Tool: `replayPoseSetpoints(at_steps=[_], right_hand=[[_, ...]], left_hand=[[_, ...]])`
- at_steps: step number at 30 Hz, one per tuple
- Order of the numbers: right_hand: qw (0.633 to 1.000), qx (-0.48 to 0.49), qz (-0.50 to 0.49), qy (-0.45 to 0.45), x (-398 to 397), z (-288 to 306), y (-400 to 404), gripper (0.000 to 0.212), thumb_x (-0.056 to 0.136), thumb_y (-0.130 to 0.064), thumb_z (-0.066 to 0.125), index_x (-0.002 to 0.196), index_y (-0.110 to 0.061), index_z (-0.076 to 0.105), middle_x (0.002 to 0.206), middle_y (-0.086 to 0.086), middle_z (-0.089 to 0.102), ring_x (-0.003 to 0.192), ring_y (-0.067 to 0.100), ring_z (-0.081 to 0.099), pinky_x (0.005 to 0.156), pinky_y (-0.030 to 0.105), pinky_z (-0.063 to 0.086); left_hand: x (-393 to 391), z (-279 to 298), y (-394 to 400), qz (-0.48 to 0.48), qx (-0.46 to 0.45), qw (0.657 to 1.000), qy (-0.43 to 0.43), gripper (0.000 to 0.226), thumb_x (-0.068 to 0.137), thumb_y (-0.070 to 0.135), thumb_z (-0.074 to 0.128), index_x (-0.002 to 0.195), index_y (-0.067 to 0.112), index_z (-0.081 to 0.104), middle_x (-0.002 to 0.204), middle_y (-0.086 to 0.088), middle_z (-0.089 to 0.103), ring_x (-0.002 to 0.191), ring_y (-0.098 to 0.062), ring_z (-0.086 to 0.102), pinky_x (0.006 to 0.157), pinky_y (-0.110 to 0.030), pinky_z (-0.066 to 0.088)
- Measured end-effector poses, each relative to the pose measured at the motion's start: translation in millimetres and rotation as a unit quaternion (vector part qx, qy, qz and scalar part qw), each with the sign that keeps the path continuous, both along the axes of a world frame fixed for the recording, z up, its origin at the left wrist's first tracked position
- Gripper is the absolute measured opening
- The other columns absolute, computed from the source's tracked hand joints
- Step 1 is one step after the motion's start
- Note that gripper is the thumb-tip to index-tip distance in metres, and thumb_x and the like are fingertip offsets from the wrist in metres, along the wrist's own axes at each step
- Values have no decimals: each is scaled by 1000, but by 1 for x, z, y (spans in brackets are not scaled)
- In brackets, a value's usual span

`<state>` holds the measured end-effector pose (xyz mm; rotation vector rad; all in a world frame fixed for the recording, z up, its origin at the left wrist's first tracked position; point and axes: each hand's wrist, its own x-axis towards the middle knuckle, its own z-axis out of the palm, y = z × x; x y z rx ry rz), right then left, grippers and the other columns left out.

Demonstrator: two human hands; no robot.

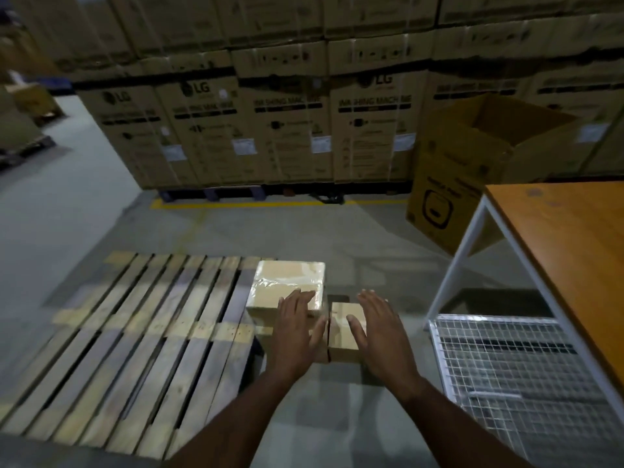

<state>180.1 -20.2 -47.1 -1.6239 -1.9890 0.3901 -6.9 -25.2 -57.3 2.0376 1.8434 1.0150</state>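
Warehouse floor (236, 231) before stacked cartons (287, 130). A large box (287, 282) and a small box (341, 319) sit side by side at the right edge of a pallet (141, 319). The left hand (297, 332) and right hand (381, 336) reach over them, fingers straight and spread, gripping nothing. Advised: set the palms on opposite faces of the small box, press evenly, lift level.

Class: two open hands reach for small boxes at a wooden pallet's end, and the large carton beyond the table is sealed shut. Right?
No: the head view shows the large carton standing open, flaps up. The left hand, right hand, small boxes and wooden pallet are as stated.
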Motion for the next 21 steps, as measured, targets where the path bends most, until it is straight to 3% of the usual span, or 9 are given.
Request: replayPoseSetpoints(at_steps=[8,12,17,21], right_hand=[[998,-50,37,7,-52,-19,62,54,104,-43,45,150,-17,40,157,1,40,147,14,30,120,26,12],[995,-96,22,-4,-88,-34,106,57,104,-46,40,155,-20,31,162,-2,30,150,14,23,121,29,14],[993,-120,-2,-5,-133,-55,157,67,98,-57,33,148,-13,44,154,4,44,144,22,37,119,35,26],[990,-142,-19,2,-160,-68,185,59,100,-48,43,147,-12,45,152,6,47,142,22,40,119,39,30]], left_hand=[[-57,-29,48,59,-42,997,-22,48,98,42,53,138,15,52,141,-5,55,135,-23,46,112,-54,39],[-97,-49,92,86,-77,993,-33,51,96,48,49,138,19,51,141,-1,55,132,-21,48,112,-48,42],[-138,-71,149,67,-115,991,-23,48,97,46,50,139,21,49,140,0,54,129,-19,48,110,-43,43],[-160,-86,188,54,-132,990,-16,45,98,38,58,138,19,50,139,0,55,129,-18,48,110,-41,43]])
